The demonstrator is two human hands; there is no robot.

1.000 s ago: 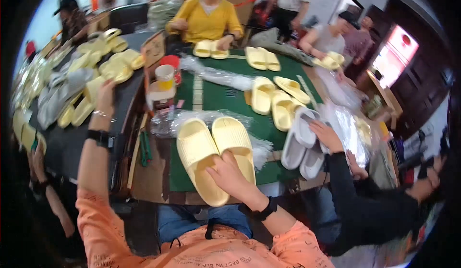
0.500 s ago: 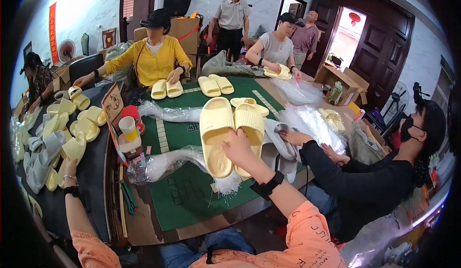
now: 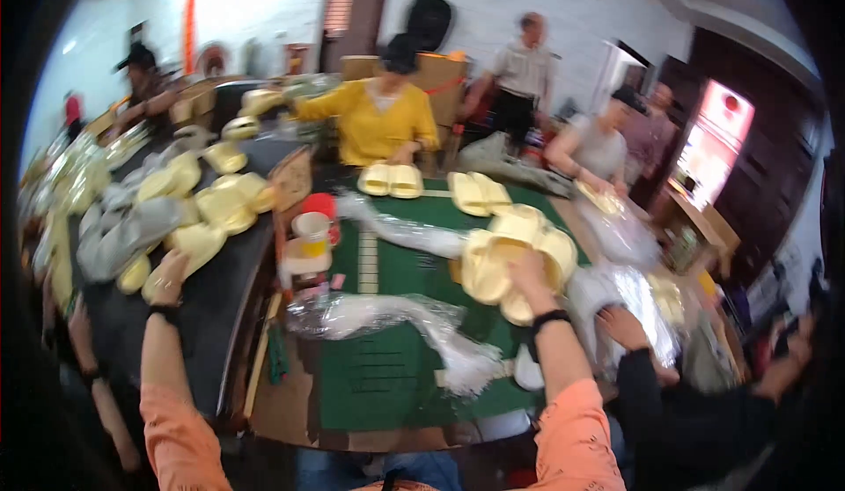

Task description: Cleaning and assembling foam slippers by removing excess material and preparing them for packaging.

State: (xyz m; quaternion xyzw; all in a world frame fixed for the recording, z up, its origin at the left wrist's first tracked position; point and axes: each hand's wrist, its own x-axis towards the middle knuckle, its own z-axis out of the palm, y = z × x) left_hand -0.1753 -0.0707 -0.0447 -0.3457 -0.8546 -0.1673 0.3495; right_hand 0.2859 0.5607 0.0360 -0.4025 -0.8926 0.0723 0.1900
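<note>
Over the right part of the green table mat (image 3: 387, 403), my right hand (image 3: 528, 273) is closed on a pair of pale yellow slippers (image 3: 484, 271). More yellow slippers (image 3: 519, 220) lie directly behind and beside that pair, partly covered by it. My left hand (image 3: 167, 281) reaches to the black table on the left and is closed on a yellow slipper (image 3: 198, 246) at the near edge of a slipper heap. Motion blur softens the fingers of both hands. Grey slippers (image 3: 145, 231) lie beside my left hand in the heap.
Bundles of clear plastic bags (image 3: 361, 315) lie on the mat. A cup (image 3: 311, 231) and a red container (image 3: 322, 205) stand near its left edge. Across the table, a person in yellow (image 3: 378, 130) handles slippers. At right, a black-sleeved co-worker's hand (image 3: 623, 325) touches a grey slipper.
The view has turned left. My right hand has carried the yellow pair away from me, down beside the other slippers on the mat. My left hand stays at the heap.
</note>
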